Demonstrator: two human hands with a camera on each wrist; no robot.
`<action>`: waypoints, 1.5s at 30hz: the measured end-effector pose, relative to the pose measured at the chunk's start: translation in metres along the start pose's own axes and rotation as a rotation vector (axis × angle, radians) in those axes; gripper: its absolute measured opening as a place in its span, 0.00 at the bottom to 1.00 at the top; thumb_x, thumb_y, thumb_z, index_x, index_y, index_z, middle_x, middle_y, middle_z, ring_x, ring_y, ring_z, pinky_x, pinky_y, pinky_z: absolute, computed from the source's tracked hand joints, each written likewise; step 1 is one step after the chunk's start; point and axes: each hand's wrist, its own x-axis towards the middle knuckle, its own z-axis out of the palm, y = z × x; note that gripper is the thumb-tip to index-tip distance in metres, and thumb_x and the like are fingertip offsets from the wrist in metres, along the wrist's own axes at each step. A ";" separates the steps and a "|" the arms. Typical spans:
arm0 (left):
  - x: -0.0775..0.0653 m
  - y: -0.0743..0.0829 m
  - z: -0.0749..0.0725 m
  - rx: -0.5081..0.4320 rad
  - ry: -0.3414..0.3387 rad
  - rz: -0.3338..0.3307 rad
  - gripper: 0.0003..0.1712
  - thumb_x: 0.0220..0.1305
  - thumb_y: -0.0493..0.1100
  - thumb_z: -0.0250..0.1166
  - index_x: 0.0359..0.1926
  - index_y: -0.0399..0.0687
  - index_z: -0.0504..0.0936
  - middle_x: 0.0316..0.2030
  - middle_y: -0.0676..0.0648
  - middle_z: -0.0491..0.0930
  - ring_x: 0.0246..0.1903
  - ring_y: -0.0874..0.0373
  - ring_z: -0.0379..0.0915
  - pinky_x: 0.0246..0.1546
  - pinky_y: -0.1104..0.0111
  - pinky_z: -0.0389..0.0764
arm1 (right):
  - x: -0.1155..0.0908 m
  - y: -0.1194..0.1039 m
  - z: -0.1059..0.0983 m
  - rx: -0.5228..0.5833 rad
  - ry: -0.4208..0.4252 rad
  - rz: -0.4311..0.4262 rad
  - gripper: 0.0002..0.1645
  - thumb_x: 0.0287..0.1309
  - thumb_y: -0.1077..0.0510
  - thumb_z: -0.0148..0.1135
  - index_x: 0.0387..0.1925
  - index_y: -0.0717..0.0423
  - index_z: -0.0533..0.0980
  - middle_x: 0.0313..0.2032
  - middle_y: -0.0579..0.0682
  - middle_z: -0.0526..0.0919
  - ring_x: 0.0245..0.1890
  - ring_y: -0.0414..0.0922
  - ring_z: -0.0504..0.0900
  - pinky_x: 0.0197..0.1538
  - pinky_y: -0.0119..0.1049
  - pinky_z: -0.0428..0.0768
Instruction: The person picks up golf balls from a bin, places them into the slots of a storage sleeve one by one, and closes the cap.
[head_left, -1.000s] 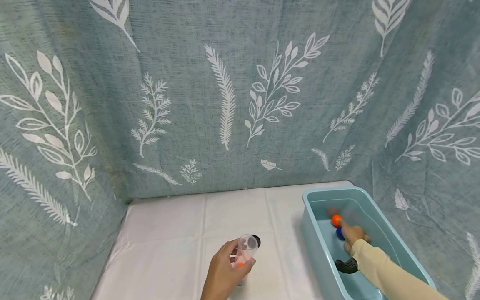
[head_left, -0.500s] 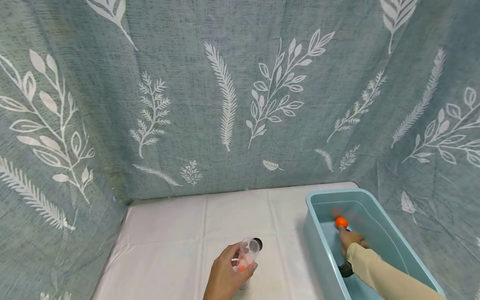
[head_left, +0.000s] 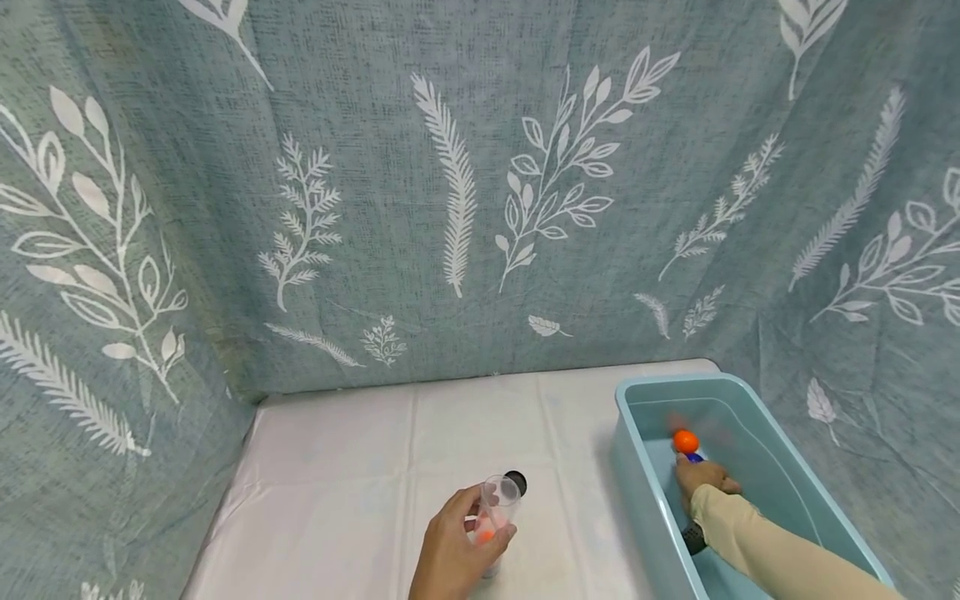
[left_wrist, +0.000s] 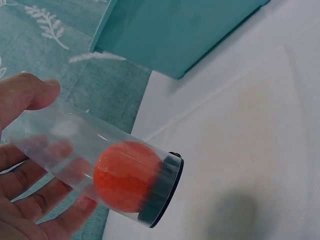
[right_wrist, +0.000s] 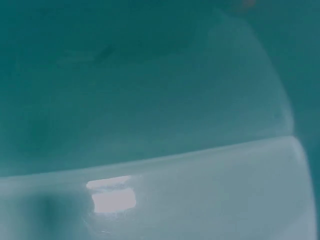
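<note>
My left hand (head_left: 461, 542) holds a clear plastic tube (head_left: 500, 497), thumb on one side and fingers on the other. Inside its lower end is an orange ball (left_wrist: 127, 175), resting near a black end cap (left_wrist: 167, 192) in the left wrist view. A loose black cap (head_left: 516, 482) lies just behind the tube. Down in the blue-green bin (head_left: 633, 467), my right hand (head_left: 702, 483) is at a blue ball (head_left: 695, 458). Its fingers are mostly hidden, so their hold on that ball is unclear. Another orange ball (head_left: 686, 442) sits just beyond it.
The bin stands at the right of a table with a white cloth (head_left: 337, 467). A leaf-patterned curtain (head_left: 375, 208) encloses the back and sides. The right wrist view holds only the bin's wall (right_wrist: 150, 100) and floor, apart from a small orange blur at the top.
My right hand has shifted slightly left within the bin, and now covers more of the blue ball. The orange ball there keeps its place. My left hand still holds the tube.
</note>
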 end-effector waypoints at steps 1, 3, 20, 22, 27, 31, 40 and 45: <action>0.000 0.001 0.000 0.003 0.004 -0.002 0.29 0.52 0.51 0.72 0.54 0.46 0.76 0.45 0.55 0.78 0.42 0.61 0.74 0.41 0.71 0.81 | -0.001 -0.001 -0.002 0.004 -0.010 0.015 0.44 0.63 0.51 0.48 0.59 0.86 0.43 0.55 0.81 0.43 0.56 0.72 0.50 0.65 0.62 0.52; -0.001 0.003 -0.001 0.008 0.015 -0.005 0.29 0.52 0.50 0.73 0.53 0.46 0.76 0.44 0.56 0.78 0.42 0.61 0.74 0.41 0.72 0.81 | -0.002 -0.003 -0.004 0.023 -0.023 0.023 0.44 0.63 0.50 0.48 0.59 0.86 0.45 0.56 0.81 0.44 0.56 0.71 0.51 0.64 0.61 0.57; -0.005 0.015 -0.003 0.002 0.028 -0.037 0.28 0.51 0.49 0.74 0.52 0.48 0.77 0.43 0.57 0.78 0.42 0.63 0.74 0.43 0.72 0.80 | -0.016 -0.031 -0.022 0.342 -0.232 -0.294 0.40 0.67 0.48 0.52 0.67 0.71 0.51 0.61 0.69 0.60 0.59 0.57 0.65 0.63 0.50 0.68; -0.005 0.016 -0.003 0.008 0.030 -0.036 0.28 0.51 0.49 0.74 0.52 0.47 0.77 0.43 0.57 0.78 0.42 0.62 0.74 0.43 0.72 0.80 | -0.021 -0.035 -0.026 0.351 -0.255 -0.307 0.40 0.67 0.47 0.53 0.67 0.70 0.53 0.61 0.67 0.61 0.60 0.57 0.65 0.64 0.50 0.67; -0.004 0.018 -0.003 0.018 0.040 -0.024 0.27 0.50 0.49 0.74 0.52 0.49 0.78 0.41 0.57 0.78 0.41 0.63 0.74 0.42 0.71 0.80 | -0.035 -0.048 -0.033 0.375 -0.315 -0.372 0.42 0.65 0.44 0.55 0.68 0.65 0.55 0.61 0.63 0.64 0.60 0.54 0.68 0.62 0.44 0.70; -0.002 0.020 -0.002 0.030 0.037 -0.019 0.27 0.50 0.50 0.74 0.52 0.52 0.78 0.41 0.58 0.78 0.41 0.64 0.74 0.43 0.70 0.80 | -0.044 -0.057 -0.043 0.343 -0.343 -0.412 0.42 0.63 0.40 0.55 0.69 0.60 0.56 0.60 0.58 0.67 0.54 0.47 0.70 0.49 0.31 0.76; 0.000 0.025 -0.005 0.065 0.037 -0.005 0.28 0.50 0.52 0.74 0.52 0.50 0.78 0.42 0.59 0.78 0.41 0.64 0.75 0.43 0.70 0.80 | -0.059 -0.083 -0.052 0.277 -0.451 -0.529 0.42 0.58 0.37 0.60 0.67 0.52 0.61 0.58 0.55 0.69 0.52 0.46 0.71 0.51 0.39 0.77; 0.001 0.031 -0.005 0.068 0.048 0.003 0.28 0.50 0.48 0.74 0.52 0.49 0.78 0.43 0.57 0.78 0.41 0.62 0.76 0.43 0.70 0.80 | -0.073 -0.096 -0.049 0.375 -0.571 -0.580 0.40 0.59 0.41 0.60 0.66 0.55 0.62 0.60 0.56 0.68 0.60 0.50 0.68 0.64 0.50 0.66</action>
